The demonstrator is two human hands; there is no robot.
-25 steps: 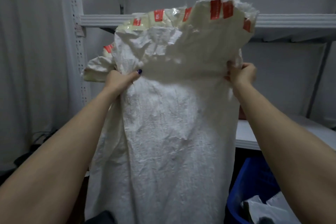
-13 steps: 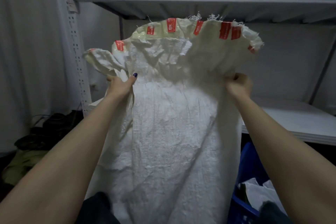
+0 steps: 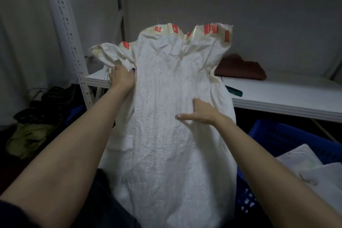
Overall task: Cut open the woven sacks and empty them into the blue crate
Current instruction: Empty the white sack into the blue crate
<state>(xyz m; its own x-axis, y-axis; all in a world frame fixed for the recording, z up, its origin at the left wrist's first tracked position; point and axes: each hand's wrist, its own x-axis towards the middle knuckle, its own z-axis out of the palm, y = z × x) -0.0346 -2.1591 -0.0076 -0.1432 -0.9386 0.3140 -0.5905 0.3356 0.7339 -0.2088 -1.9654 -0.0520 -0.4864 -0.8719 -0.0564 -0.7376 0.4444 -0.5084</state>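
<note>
A white woven sack hangs upright in front of me, its frayed top edge lined with cream tape and red patches. My left hand grips the sack's upper left side just below the ruffled top. My right hand lies against the sack's front near the middle, fingers spread and thumb up, holding nothing. The blue crate stands at the lower right, partly hidden behind the sack and my right arm, with white plastic-wrapped packages inside.
A white metal shelf runs behind the sack, with a dark red folded cloth and a dark green-handled tool on it. A perforated shelf post stands at left. Dark bags and clothes lie on the floor at left.
The sack has come down lower. My right hand has let go of the sack's upper right side and moved down to its front middle. My left hand keeps its grip.
</note>
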